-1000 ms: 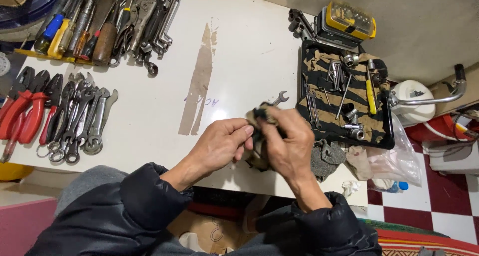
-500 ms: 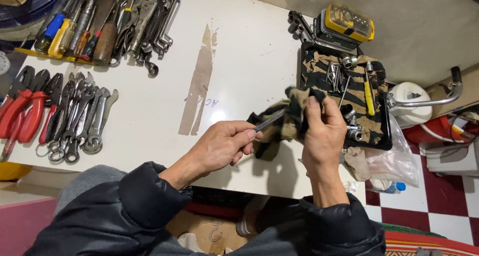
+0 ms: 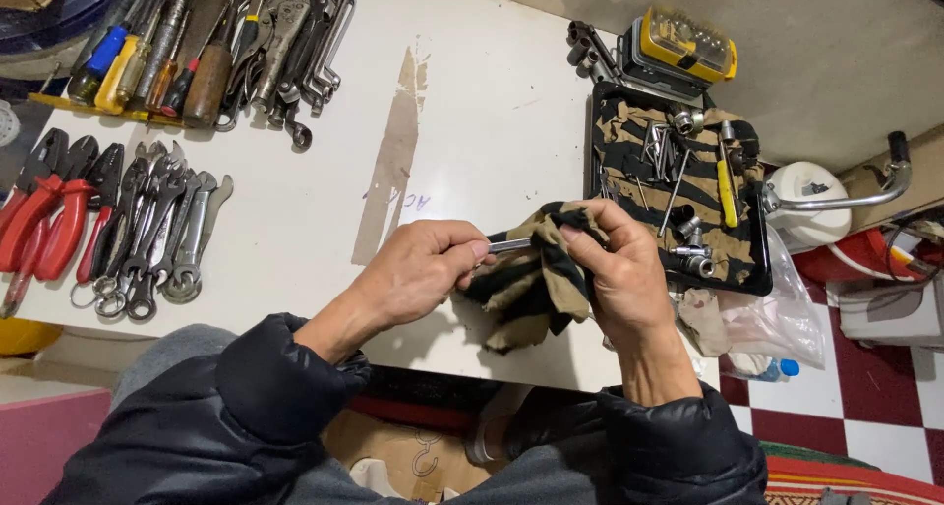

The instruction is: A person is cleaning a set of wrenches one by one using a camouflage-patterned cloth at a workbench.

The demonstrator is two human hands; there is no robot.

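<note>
My left hand [image 3: 425, 269] pinches one end of a small metal wrench [image 3: 508, 244] over the near edge of the white table [image 3: 472, 121]. The rest of the wrench is hidden inside a tan and black striped rag [image 3: 531, 284]. My right hand [image 3: 619, 269] is wrapped around that rag and grips the wrench through it. Both hands are just left of a black tray [image 3: 752, 279] lined with a similar striped cloth, on which lie sockets, bits and a yellow-handled screwdriver [image 3: 727, 192].
Red-handled pliers [image 3: 44, 215] and a row of wrenches [image 3: 162, 235] lie at the left. Screwdrivers and more wrenches [image 3: 221, 43] sit at the far left. A yellow bit case [image 3: 688, 43] stands behind the tray. A clear plastic bag [image 3: 777, 318] hangs off the right edge.
The right hand with the rag has slid along the wrench, from near the left hand out to the right and partly back. The left hand has held its end still.
</note>
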